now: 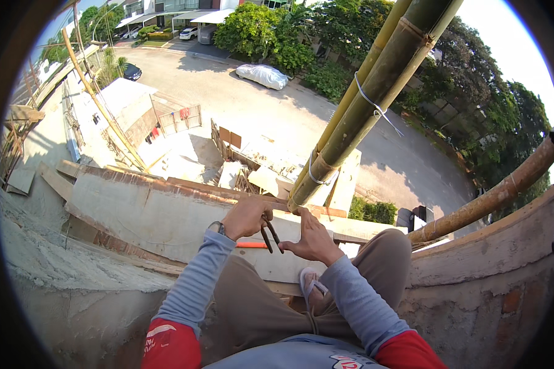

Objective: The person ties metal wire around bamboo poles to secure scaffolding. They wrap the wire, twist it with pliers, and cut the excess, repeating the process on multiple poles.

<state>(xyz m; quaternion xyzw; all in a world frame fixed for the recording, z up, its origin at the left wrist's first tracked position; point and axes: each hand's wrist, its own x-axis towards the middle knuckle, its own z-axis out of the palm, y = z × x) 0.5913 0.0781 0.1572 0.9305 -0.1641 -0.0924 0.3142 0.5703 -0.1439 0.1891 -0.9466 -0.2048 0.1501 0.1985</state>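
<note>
My left hand (247,216), with a watch at its wrist, is closed around dark two-handled pincers (268,238). Their handles stick out toward my right hand, while the head is hidden in my grip. My right hand (317,238) has its fingers stretched out and its thumb apart. Its fingertips come up to the foot of the upright bamboo poles (351,132); whether they touch is hard to tell. The thumb is close to a handle end of the pincers. White ties (370,101) bind the poles together, with loose ends hanging out.
Grey boards (135,203) run along the ledge below my hands, with an orange bar (251,245) near my knee. Another bamboo pole (492,206) slants at the right above a rough wall (474,277). Beyond the edge, far below, lies a street (184,77) with a covered car (262,75).
</note>
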